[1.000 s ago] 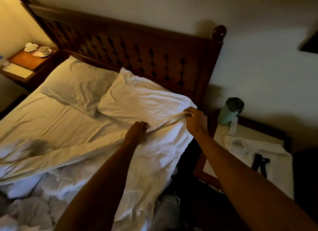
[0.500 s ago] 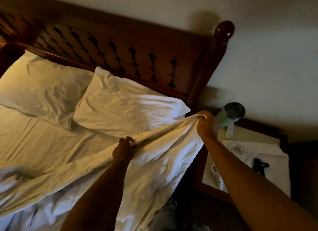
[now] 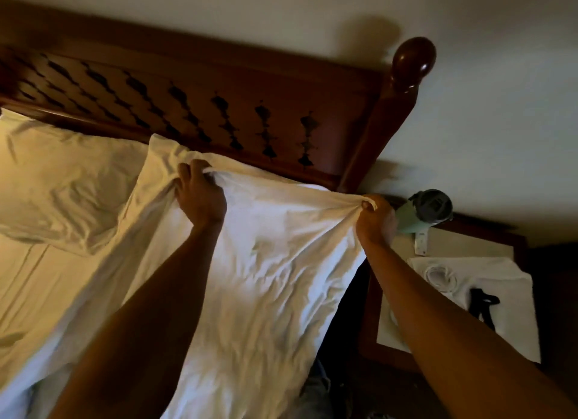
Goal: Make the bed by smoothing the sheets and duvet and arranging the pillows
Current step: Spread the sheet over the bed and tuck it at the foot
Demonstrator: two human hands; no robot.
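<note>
A white top sheet (image 3: 269,281) is stretched up toward the headboard, and both hands hold its upper edge. My left hand (image 3: 200,196) grips a bunch of that edge over the right pillow (image 3: 162,156), which is mostly covered. My right hand (image 3: 373,220) pinches the sheet's corner at the bed's right side, near the bedpost. The left pillow (image 3: 65,181) lies uncovered against the headboard. The fitted sheet (image 3: 40,281) shows at the left.
The dark wooden headboard (image 3: 219,106) and its round-topped post (image 3: 409,65) stand against the wall. A bedside table (image 3: 444,250) at the right carries a green bottle (image 3: 425,210), a white cloth (image 3: 506,287), a coiled white cable (image 3: 439,276) and a black item (image 3: 483,303).
Both hands have pulled the sheet's upper edge up toward the headboard, so it now covers most of the right pillow. The view has moved closer and to the right.
</note>
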